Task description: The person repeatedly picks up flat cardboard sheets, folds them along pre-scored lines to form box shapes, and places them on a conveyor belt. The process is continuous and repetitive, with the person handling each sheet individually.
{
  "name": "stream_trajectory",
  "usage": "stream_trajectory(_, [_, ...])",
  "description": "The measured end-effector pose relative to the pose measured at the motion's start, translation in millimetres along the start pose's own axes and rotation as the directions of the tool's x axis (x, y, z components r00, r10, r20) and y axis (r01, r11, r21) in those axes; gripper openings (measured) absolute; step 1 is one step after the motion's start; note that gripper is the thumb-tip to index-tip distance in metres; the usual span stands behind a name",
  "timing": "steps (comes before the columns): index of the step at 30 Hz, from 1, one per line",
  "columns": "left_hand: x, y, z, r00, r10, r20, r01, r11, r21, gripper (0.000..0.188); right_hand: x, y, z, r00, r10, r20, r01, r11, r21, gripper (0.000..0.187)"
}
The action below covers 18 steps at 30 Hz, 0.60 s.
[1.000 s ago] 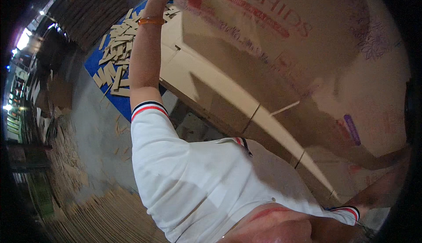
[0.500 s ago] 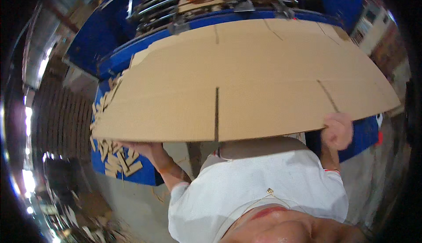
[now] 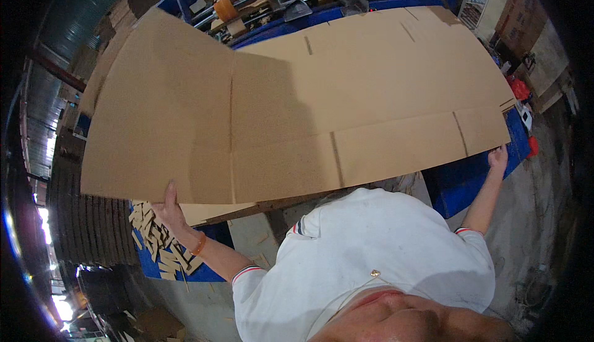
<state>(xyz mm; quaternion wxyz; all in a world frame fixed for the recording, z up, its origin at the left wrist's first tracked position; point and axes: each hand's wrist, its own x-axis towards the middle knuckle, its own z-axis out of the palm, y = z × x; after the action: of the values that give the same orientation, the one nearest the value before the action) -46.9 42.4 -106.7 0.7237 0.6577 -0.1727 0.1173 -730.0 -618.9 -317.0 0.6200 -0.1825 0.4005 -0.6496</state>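
Note:
A large brown slotted cardboard sheet [image 3: 383,88] spans the space before me, with dark slots and crease lines across it. Its left panel is raised and bent up along a crease. My left hand [image 3: 170,211] grips the near edge of that panel, thumb on top and the other fingers hidden beneath. At the near right corner, my right hand [image 3: 498,157] is closed on the sheet's edge. Part of another cardboard sheet [image 3: 216,213] shows below the near edge, beside my left hand.
Behind the sheet stands a blue machine with metal rods and orange rollers [image 3: 226,8]. Cardboard scraps [image 3: 162,243] lie heaped on a blue surface at the left. Stacked cardboard [image 3: 93,199] stands further left. A red object [image 3: 520,88] is at the right.
The sheet's left panel has come up and folded at a crease. My left hand has moved left along the edge, and my right hand has moved right to the corner and taken hold.

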Motion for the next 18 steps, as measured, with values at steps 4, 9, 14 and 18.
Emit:
stream_trajectory(4, [7,0,10,0.998,-0.003,0.057,-0.01,0.974,0.226,0.032,-48,73,57,0.998,-0.057,-0.023,0.056,0.998,-0.038,0.043])
stream_trajectory(9, [1,-40,28,0.99,0.138,-0.008,-0.125,0.916,0.381,0.024,-168,77,174,0.954,-0.3,-0.025,0.3,0.954,0.018,0.044])
stream_trajectory(14, [-7,-43,48,0.992,0.12,-0.027,-0.099,0.908,0.408,0.026,-213,43,242,0.858,-0.512,0.044,0.513,0.851,-0.108,0.044])
stream_trajectory(18, [-25,-44,83,0.994,0.056,-0.092,-0.007,0.883,0.469,0.027,-219,105,257,0.538,-0.569,0.621,0.835,0.259,-0.486,0.033])
